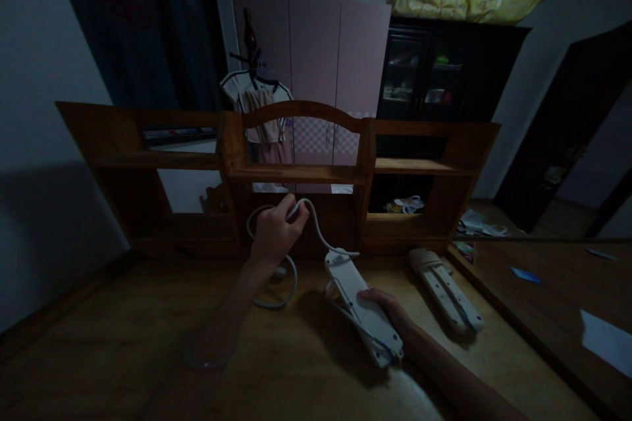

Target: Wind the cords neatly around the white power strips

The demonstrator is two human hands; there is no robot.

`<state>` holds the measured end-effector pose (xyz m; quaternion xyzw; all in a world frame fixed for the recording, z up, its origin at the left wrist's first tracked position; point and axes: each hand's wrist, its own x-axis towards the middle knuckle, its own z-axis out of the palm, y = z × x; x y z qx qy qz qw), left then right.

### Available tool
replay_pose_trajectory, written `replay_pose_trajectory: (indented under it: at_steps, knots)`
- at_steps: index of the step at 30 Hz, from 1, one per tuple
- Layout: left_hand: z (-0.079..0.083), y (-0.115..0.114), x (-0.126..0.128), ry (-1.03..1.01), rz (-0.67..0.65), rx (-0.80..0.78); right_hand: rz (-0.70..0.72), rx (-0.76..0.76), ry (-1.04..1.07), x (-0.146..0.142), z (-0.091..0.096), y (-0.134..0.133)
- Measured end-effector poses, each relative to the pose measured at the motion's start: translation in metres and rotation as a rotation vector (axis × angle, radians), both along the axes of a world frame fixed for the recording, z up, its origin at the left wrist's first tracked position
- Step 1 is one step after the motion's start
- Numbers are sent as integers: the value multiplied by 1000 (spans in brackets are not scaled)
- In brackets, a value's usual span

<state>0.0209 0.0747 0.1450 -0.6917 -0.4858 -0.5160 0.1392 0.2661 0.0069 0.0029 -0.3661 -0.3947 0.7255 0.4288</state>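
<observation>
My right hand [388, 309] is wrapped around a white power strip [363, 296], tilted with its far end up and to the left. White cord [316, 223] leaves the strip's far end and rises to my left hand [279, 227], which pinches it between thumb and fingers. Past that pinch the cord loops down, with a loose coil on the wooden desktop. Some cord also runs along the strip's side, near a thin blue tie at its lower end. To the right lies a second white power strip [451, 296] with cord wound around its far end.
A wooden shelf unit [296, 174] stands along the back of the wooden desk [148, 342]. Right of the desk is a brown surface [543, 302] with a white paper [607, 339] and a blue card [526, 275]. Wardrobes stand farther back.
</observation>
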Motion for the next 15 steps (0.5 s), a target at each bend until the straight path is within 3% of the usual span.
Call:
replay_pose_trajectory:
  at_steps: [4,7,10,15]
  knots:
    - [-16,5,17,64,-26,-66,-7,113,-65,-4,4,-5]
    - [-33,12,30,231,-138,-102,-43,100,-97,-4,4,-6]
    - [-46,16,38,302,-170,-98,-24,68,-119,-4,3,-5]
    - [-46,5,40,224,-156,-111,4,115,-164,-4,13,-10]
